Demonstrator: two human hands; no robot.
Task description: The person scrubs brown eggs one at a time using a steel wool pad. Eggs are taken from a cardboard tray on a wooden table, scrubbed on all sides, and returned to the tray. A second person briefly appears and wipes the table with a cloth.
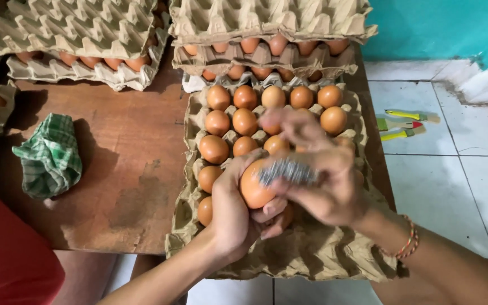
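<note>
Left hand (232,212) is wrapped firmly around a brown egg (253,186), fingers curled under it, holding it just above the near end of the open egg tray (312,254). Right hand (317,175) comes in over the top, blurred, fingers closed on a grey wad of steel wool (288,171) pressed against the egg's upper side. A woven bracelet (405,244) sits on the right wrist.

The tray beneath is cardboard, with its far rows filled with brown eggs (245,121) and the near cups bare. It lies on a worn wooden table (125,169). Behind it, stacked trays (266,34) with more eggs between the layers; another stack (80,39) stands at the far left. A green checked cloth (49,158) lies crumpled on the table, well apart from the hands. On the white tiled floor (458,181) to the right, a few yellow and green small tools (405,124).
</note>
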